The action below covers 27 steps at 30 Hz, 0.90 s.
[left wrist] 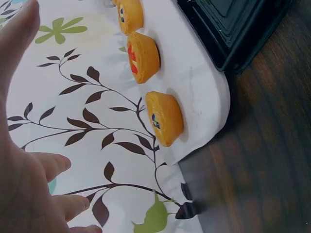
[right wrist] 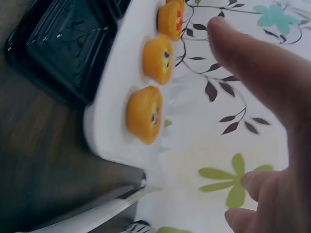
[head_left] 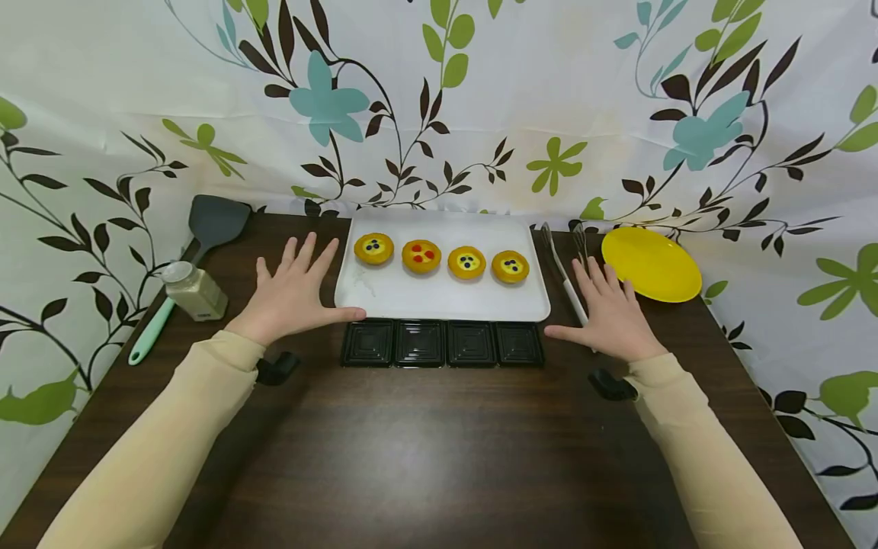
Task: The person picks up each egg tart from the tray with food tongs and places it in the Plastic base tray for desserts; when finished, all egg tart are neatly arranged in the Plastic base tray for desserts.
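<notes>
Spread fingers mark my left hand [head_left: 291,293], held off the left side of a white tray [head_left: 439,301] and gripping nothing. On the other side my right hand [head_left: 610,316] is also spread and holds nothing, near a white-handled utensil [head_left: 575,301]. A row of small tarts stands on the tray: one with red dots [head_left: 421,257], the others with dark dots, such as the leftmost tart [head_left: 373,248]. Along the tray's front edge lies a black plastic container [head_left: 420,344] with several square compartments. The left wrist view shows the tarts [left wrist: 164,119] from the side.
At the left lie a grey spatula [head_left: 218,221] with a mint handle and a jar [head_left: 195,291] of pale contents. A yellow plate [head_left: 652,263] is at the right, beside a whisk [head_left: 581,240]. Patterned cloth [head_left: 439,99] hangs behind the dark table [head_left: 439,457].
</notes>
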Each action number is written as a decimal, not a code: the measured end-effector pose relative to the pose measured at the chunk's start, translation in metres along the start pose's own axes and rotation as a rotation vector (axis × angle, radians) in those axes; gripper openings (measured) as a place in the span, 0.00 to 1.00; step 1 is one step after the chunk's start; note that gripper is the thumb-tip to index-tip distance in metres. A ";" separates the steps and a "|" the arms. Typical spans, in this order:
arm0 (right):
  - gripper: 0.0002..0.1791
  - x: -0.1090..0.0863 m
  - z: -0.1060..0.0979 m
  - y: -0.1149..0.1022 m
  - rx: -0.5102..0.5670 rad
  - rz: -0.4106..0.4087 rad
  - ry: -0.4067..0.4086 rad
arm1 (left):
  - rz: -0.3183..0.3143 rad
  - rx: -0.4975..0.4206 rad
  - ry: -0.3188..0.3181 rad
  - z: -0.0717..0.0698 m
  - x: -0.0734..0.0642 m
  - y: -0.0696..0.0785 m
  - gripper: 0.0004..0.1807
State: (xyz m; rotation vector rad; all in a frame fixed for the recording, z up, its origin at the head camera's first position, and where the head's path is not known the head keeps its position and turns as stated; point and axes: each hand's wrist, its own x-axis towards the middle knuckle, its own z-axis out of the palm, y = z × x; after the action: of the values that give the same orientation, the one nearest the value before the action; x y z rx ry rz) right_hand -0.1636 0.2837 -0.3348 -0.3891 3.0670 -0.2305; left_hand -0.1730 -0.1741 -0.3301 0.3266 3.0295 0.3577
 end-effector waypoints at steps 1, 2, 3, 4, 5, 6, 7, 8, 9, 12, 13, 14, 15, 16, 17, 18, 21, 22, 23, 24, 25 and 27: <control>0.67 0.001 0.001 0.002 0.004 0.004 -0.012 | -0.002 -0.004 -0.005 0.000 0.001 -0.001 0.69; 0.67 0.002 0.002 0.004 0.012 0.012 -0.026 | -0.003 -0.010 -0.010 0.001 0.002 -0.001 0.69; 0.67 0.003 0.004 0.007 0.016 0.021 -0.039 | -0.003 -0.015 -0.017 0.001 0.003 -0.002 0.69; 0.67 0.004 0.006 0.010 0.020 0.029 -0.051 | -0.003 -0.020 -0.025 0.001 0.004 -0.002 0.69; 0.67 0.005 0.008 0.014 0.025 0.037 -0.063 | -0.003 -0.027 -0.032 0.002 0.005 -0.003 0.69; 0.67 0.006 0.010 0.017 0.032 0.046 -0.075 | -0.004 -0.035 -0.041 0.003 0.006 -0.004 0.69; 0.66 0.007 0.012 0.020 0.040 0.059 -0.085 | -0.003 -0.041 -0.049 0.004 0.008 -0.005 0.68; 0.66 0.008 0.014 0.024 0.054 0.074 -0.095 | -0.002 -0.051 -0.057 0.005 0.010 -0.006 0.68; 0.66 0.009 0.017 0.027 0.063 0.087 -0.102 | -0.002 -0.059 -0.064 0.007 0.012 -0.007 0.68; 0.65 0.012 0.022 0.037 0.103 0.124 -0.123 | -0.003 -0.102 -0.077 0.012 0.018 -0.010 0.67; 0.65 0.013 0.024 0.040 0.118 0.135 -0.129 | -0.004 -0.124 -0.080 0.014 0.021 -0.011 0.67; 0.65 0.014 0.026 0.044 0.136 0.143 -0.132 | -0.008 -0.151 -0.080 0.015 0.023 -0.012 0.66; 0.65 0.016 0.028 0.047 0.149 0.150 -0.136 | -0.015 -0.178 -0.080 0.017 0.026 -0.013 0.65; 0.65 0.018 0.030 0.050 0.167 0.158 -0.139 | -0.025 -0.208 -0.078 0.018 0.028 -0.015 0.63; 0.65 0.020 0.031 0.053 0.183 0.165 -0.144 | -0.037 -0.240 -0.077 0.020 0.031 -0.016 0.61; 0.65 0.022 0.032 0.056 0.199 0.176 -0.150 | -0.051 -0.269 -0.076 0.021 0.034 -0.016 0.58; 0.66 0.029 0.035 0.063 0.223 0.203 -0.165 | -0.091 -0.324 -0.072 0.026 0.043 -0.019 0.49; 0.66 0.031 0.036 0.065 0.230 0.212 -0.171 | -0.100 -0.336 -0.073 0.027 0.046 -0.020 0.47; 0.66 0.034 0.037 0.067 0.234 0.220 -0.176 | -0.107 -0.347 -0.073 0.029 0.049 -0.020 0.44; 0.66 0.036 0.038 0.068 0.237 0.227 -0.179 | -0.113 -0.356 -0.073 0.030 0.052 -0.021 0.42; 0.65 0.039 0.038 0.069 0.238 0.231 -0.182 | -0.119 -0.365 -0.073 0.032 0.054 -0.022 0.40; 0.65 0.044 0.041 0.072 0.240 0.238 -0.186 | -0.129 -0.384 -0.072 0.035 0.059 -0.023 0.37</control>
State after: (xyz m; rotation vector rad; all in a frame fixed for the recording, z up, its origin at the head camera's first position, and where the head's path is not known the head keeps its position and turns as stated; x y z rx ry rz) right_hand -0.2210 0.3355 -0.3868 -0.0307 2.8231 -0.5125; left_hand -0.2318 -0.1748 -0.3721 0.1122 2.8077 0.8748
